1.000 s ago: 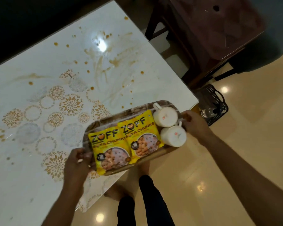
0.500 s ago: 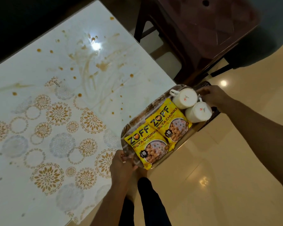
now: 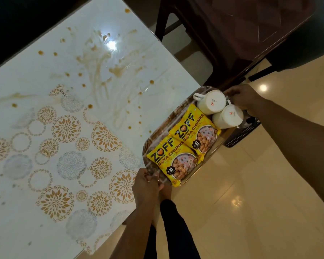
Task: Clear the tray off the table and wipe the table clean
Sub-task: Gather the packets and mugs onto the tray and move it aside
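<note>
Head camera shows the tray [image 3: 158, 134] held past the right edge of the table [image 3: 45, 212], mostly over the floor [image 3: 241, 193], with the left hand [image 3: 147, 183] curled around its near end and the right hand [image 3: 241, 97] curled around its far end. On it lie two yellow snack packets [image 3: 183, 144] and two white cups [image 3: 220, 112] upside down. Brown stains [image 3: 116, 70] cover the table top.

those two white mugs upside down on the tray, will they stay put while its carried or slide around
The white mugs stand upside down and loose at the tray's far end, so they could probably slide if it tilts. They look ceramic, likely heavy for their size and breakable. The right hand holds that end and the left hand the near one, which should help keep it level.
</note>
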